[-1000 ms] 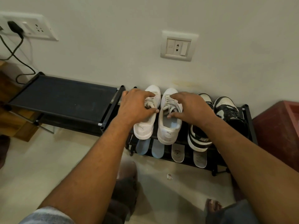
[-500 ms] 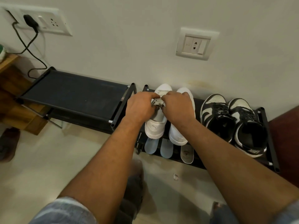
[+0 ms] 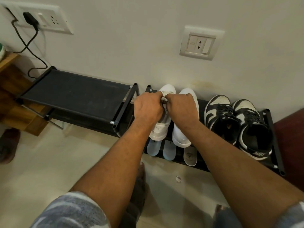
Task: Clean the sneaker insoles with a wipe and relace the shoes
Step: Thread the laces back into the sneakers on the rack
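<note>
Two white sneakers stand side by side on a black shoe rack (image 3: 278,163), toes to the wall. My left hand (image 3: 148,109) and my right hand (image 3: 182,108) meet over the left white sneaker (image 3: 160,130), fingers curled, pinching its white laces (image 3: 165,100) at the tongue. My right wrist lies across the right white sneaker (image 3: 180,137). Several insoles lie on the lower shelf: two pale blue insoles (image 3: 153,148) and a white insole (image 3: 190,156).
A pair of black-and-white sneakers (image 3: 238,125) sits on the same rack to the right. A second black rack (image 3: 74,96) stands at the left, beside wooden furniture (image 3: 14,89). A charger cable (image 3: 31,46) hangs from a wall socket. A dark red object (image 3: 291,129) borders the right.
My right hand has moved from the right white sneaker to the left one, joining my left hand on its laces. The view has shifted left and closer.
</note>
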Available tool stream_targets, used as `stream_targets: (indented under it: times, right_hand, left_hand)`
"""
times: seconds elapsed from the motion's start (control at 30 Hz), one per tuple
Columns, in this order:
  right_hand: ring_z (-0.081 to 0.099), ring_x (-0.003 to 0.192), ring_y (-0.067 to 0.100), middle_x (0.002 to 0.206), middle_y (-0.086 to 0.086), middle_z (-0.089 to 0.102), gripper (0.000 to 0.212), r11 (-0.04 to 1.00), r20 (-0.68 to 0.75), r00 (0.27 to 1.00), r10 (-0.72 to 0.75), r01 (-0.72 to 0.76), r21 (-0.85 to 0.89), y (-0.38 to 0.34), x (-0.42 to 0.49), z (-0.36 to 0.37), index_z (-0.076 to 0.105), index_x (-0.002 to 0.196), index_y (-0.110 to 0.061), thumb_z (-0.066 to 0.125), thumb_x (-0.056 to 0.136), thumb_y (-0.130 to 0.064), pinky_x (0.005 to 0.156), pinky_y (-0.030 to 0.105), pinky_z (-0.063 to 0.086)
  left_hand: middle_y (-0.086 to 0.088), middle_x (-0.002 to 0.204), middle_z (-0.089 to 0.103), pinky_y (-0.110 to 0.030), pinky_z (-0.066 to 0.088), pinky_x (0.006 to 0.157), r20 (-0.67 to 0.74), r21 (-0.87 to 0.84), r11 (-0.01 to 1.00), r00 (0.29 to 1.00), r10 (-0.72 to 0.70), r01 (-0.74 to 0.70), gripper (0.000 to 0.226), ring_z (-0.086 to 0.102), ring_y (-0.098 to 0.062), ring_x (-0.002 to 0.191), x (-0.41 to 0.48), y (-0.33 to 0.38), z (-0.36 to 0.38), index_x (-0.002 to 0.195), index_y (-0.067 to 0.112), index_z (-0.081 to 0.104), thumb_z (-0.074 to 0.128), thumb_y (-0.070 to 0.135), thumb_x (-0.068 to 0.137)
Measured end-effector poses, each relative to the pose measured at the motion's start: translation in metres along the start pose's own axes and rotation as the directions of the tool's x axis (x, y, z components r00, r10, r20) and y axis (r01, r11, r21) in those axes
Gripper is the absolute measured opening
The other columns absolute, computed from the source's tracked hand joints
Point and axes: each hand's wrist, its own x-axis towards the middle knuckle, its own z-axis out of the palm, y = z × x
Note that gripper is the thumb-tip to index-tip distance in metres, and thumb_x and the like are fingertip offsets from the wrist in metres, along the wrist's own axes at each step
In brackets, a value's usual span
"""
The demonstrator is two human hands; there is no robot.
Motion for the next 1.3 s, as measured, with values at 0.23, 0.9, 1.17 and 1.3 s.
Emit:
stream_targets:
  times: [0.23,0.9,1.17,1.3]
  right_hand:
    - [0.062,0.063,0.028,0.07,0.003,0.068,0.015,1.0,-0.01,1.0,0.019,-0.019,0.014,0.002,0.001,0.002,0.069,0.09,-0.021,0.057,0.098,-0.018,0.072,0.042,0.045]
    - [0.068,0.106,0.022,0.118,-0.006,0.074,0.04,0.999,0.003,1.0,-0.03,0.03,0.045,0.039,-0.04,-0.051,0.071,0.126,-0.028,0.067,0.092,-0.051,0.094,0.045,0.044]
    - [0.056,0.132,0.021,0.143,-0.005,0.062,0.041,0.995,-0.008,0.995,0.098,-0.097,0.029,0.09,-0.089,-0.092,0.072,0.125,-0.031,0.07,0.088,-0.049,0.107,0.051,0.042]
    - [0.052,0.137,0.021,0.147,-0.004,0.059,0.04,0.985,-0.044,0.984,0.173,-0.173,0.0,0.128,-0.123,-0.114,0.072,0.125,-0.032,0.071,0.089,-0.048,0.11,0.052,0.042]
  left_hand:
    - [0.006,0.1,0.077,-0.029,0.044,0.072,0.007,-0.096,0.995,1.0,0.021,-0.02,0.022,0.07,-0.019,0.093,0.008,-0.01,0.003,0.119,0.03,0.074,0.058,0.032,0.105]
    - [0.008,0.116,0.076,-0.033,0.051,0.085,-0.018,-0.166,0.986,1.0,-0.024,0.021,0.037,0.069,-0.018,0.109,-0.018,-0.018,-0.019,0.133,0.034,0.069,0.074,0.041,0.097]
    - [0.005,0.168,0.042,-0.057,0.024,0.123,-0.121,-0.138,0.975,0.98,0.156,-0.172,0.057,0.023,-0.023,0.161,-0.047,0.065,-0.025,0.15,0.032,0.056,0.064,0.05,0.097]
    - [0.004,0.171,0.036,-0.059,0.022,0.125,-0.113,-0.179,0.93,0.945,0.306,-0.322,0.057,0.016,-0.025,0.164,-0.063,0.131,-0.022,0.15,0.034,0.055,0.066,0.05,0.096]
